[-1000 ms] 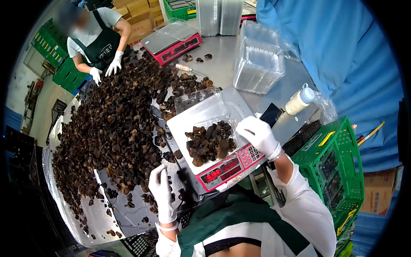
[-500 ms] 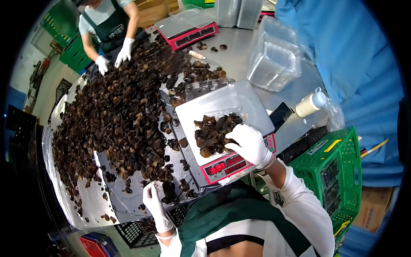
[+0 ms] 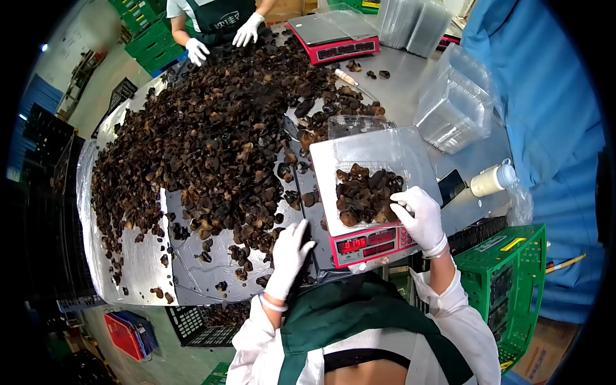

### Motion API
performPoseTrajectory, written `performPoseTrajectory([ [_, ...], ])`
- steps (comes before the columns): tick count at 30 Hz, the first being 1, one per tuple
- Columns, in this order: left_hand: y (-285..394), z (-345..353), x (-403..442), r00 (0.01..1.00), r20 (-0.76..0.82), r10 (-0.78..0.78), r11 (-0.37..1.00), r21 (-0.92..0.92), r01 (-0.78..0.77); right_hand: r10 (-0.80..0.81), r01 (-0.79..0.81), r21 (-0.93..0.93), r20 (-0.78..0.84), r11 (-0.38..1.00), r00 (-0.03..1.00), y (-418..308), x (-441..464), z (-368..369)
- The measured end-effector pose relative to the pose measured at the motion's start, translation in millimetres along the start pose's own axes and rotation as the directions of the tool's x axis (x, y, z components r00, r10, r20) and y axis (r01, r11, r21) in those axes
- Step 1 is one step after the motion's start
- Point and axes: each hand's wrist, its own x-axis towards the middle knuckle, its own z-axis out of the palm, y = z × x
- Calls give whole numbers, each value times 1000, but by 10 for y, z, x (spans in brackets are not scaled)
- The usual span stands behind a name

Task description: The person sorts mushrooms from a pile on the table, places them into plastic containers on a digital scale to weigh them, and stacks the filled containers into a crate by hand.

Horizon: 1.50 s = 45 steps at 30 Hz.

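Note:
A pink-red scale [image 3: 378, 247] bears an open clear plastic box [image 3: 366, 123] filled with dark brown fungus pieces [image 3: 367, 192]. My right hand [image 3: 420, 218], white-gloved, is at the right edge of these pieces, its fingers curled near them; whether it pinches one is hidden. Left of the scale, my left hand [image 3: 290, 253], also gloved, hovers over the table edge with fingers apart and nothing in it. The large heap of dark fungus [image 3: 212, 141] spreads over the metal table [image 3: 138, 266] beyond it.
Across the table a co-worker's gloved hands [image 3: 249, 29] touch the heap. A second scale [image 3: 333, 38], stacked clear boxes [image 3: 455, 106], a knife [image 3: 346, 77], a phone [image 3: 451, 187] and a bottle [image 3: 493, 180] lie around. A green crate [image 3: 513, 269] stands at right.
The view has shifted, moving the scene rightward. My right hand has come from beside the box to the pieces in it. My left hand has opened. The scale's reading has risen.

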Motion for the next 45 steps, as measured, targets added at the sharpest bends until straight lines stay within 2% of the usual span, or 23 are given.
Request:
performPoseTrajectory([
  [1,-48,112,32,996,89,21,1000,0,-21,-21,21,-16,-12,1000,1000,4,-14,-6],
  [4,-186,281,140,1000,22,-6,998,-65,8,-2,4,44,-59,999,998,85,-102,-17],
  [5,-217,327,177,996,-54,-73,990,-125,65,17,-14,47,-60,999,998,117,-131,-29],
  [8,-135,218,508,973,-221,-70,991,-123,43,56,-54,27,-69,998,996,164,-196,-76],
  [10,-129,282,672,984,-177,-16,1000,19,20,62,-62,10,-79,998,995,158,-223,-98],
  [12,-256,446,748,1000,4,-11,976,215,10,11,-7,38,-97,999,995,135,-215,-113],
  [14,-359,493,765,999,25,-31,986,165,26,-30,33,23,-127,999,991,160,-213,-134],
  [17,-295,315,769,984,-85,-160,970,-198,140,-42,43,2,-147,999,988,222,-261,-172],
  [18,-437,441,731,966,-138,-220,874,-468,132,-33,34,2,-155,999,987,250,-272,-178],
  [19,-384,271,764,916,109,-386,671,-648,360,-39,37,-16,-156,999,987,275,-282,-182],
  [20,-319,86,767,799,377,-468,394,-720,571,-47,43,-33,-156,999,987,292,-287,-183],
  [22,-144,-181,803,809,453,-374,137,-836,531,-41,38,-20,-166,999,985,287,-276,-191],
  [25,84,-284,872,823,463,-330,-60,-880,471,-48,51,8,-179,999,983,273,-216,-166],
  [28,487,-496,1020,856,426,-293,173,-857,486,23,-23,8,-114,1000,993,209,-153,-166],
  [30,676,-464,1103,902,347,-257,303,-857,416,-2,8,43,-118,999,993,154,-115,-181],
  [32,939,-414,1200,900,338,-275,307,-856,415,-16,19,32,-111,999,994,129,-98,-210],
  [34,1013,-206,1247,956,232,-180,464,-837,290,-53,58,51,-100,997,994,149,-98,-205],
  [36,1196,-189,1275,975,195,-105,461,-859,222,-67,74,60,-112,995,991,194,-110,-211],
  [38,1206,-317,1273,971,163,-173,607,-759,235,-66,72,45,-124,996,990,230,-137,-236],
  [40,1069,-506,1222,943,123,-310,507,-818,273,-42,46,26,-147,999,988,281,-177,-288],
  [42,901,-842,1059,903,23,-430,523,-808,270,-9,11,13,-168,1000,986,343,-234,-341],
  [44,707,-1112,801,868,-294,-401,839,-499,219,55,-49,37,-208,998,977,424,-278,-400],
  [45,452,-1252,613,740,-322,-591,726,-612,313,63,-57,34,-242,998,968,486,-303,-405],
])
